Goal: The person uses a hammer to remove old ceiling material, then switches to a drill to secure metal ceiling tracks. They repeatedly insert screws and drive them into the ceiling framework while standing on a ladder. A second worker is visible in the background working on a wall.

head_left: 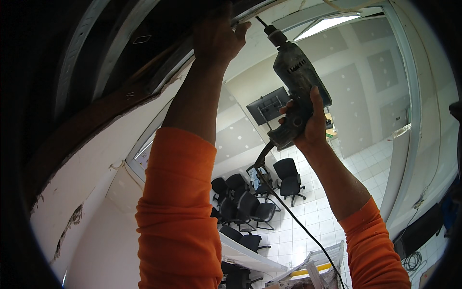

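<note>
My right hand (314, 127) is wrapped round the handle of a dark, dusty corded power drill (299, 72). The drill points up and to the left, and a thin bit (261, 21) sticks out of its chuck. From the handle a black cord (303, 226) hangs down to the right. Higher up at the left, my left hand (217, 41) reaches to the metal-edged ceiling opening (175, 72). Its thumb shows near the edge, left of the bit; the other fingers are lost in the dark, so I cannot tell whether they grip.
Metal channels (79, 53) cross the dark ceiling cavity at the upper left. A metal frame (409, 72) rises on the right. Far below are several black chairs (257, 209), a wall-mounted screen (267, 105) and a tiled floor (313, 212). A yellow bar (310, 269) lies near the bottom.
</note>
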Motion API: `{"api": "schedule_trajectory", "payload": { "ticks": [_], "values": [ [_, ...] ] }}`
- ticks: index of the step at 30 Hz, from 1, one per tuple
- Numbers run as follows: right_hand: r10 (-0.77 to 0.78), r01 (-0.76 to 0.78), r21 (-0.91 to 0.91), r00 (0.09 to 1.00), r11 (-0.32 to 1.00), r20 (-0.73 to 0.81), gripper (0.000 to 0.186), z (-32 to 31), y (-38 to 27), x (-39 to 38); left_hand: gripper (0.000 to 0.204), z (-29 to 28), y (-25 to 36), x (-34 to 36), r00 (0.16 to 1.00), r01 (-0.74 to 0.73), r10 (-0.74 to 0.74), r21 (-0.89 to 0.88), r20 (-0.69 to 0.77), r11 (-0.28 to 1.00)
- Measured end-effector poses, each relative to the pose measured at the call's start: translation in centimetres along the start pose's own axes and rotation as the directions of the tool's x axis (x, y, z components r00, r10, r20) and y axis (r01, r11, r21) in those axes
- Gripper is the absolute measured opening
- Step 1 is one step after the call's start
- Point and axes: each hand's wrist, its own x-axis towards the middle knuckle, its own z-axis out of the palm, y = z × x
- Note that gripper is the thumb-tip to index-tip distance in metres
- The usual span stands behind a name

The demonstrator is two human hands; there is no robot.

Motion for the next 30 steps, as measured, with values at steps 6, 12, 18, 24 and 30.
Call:
{"api": "schedule_trajectory", "payload": {
  "ticks": [6, 12, 18, 24, 30],
  "values": [
    [-0.031, 0.030, -0.029, 0.999, 0.999, -0.031, 0.062, 0.02, 0.02, 0.05, 0.064, 0.21, -0.03, -0.10, 1.000, 0.028, -0.028, -0.031, 0.014, 0.999],
    [-0.039, 0.037, -0.031, 0.997, 0.999, -0.071, 0.060, 0.29, 0.22, 0.21, 0.064, 0.43, -0.30, -0.10, 0.998, -0.021, 0.020, -0.023, -0.055, 1.000],
    [-0.044, 0.042, -0.027, 0.997, 0.999, -0.066, 0.059, 0.43, 0.28, 0.27, 0.064, 0.17, -0.16, 0.01, 1.000, 0.012, -0.012, -0.035, -0.009, 0.999],
    [-0.068, 0.063, -0.075, 0.996, 0.995, -0.062, 0.059, 0.16, 0.16, 0.32, 0.065, 0.24, -0.21, -0.22, 1.000, 0.011, -0.012, -0.029, -0.025, 1.000],
    [-0.037, 0.037, -0.002, 0.998, 0.999, -0.043, 0.060, -0.13, 0.10, 0.34, 0.065, 0.30, -0.15, -0.05, 0.998, -0.017, 0.015, -0.042, -0.061, 0.999]
  ]
}}
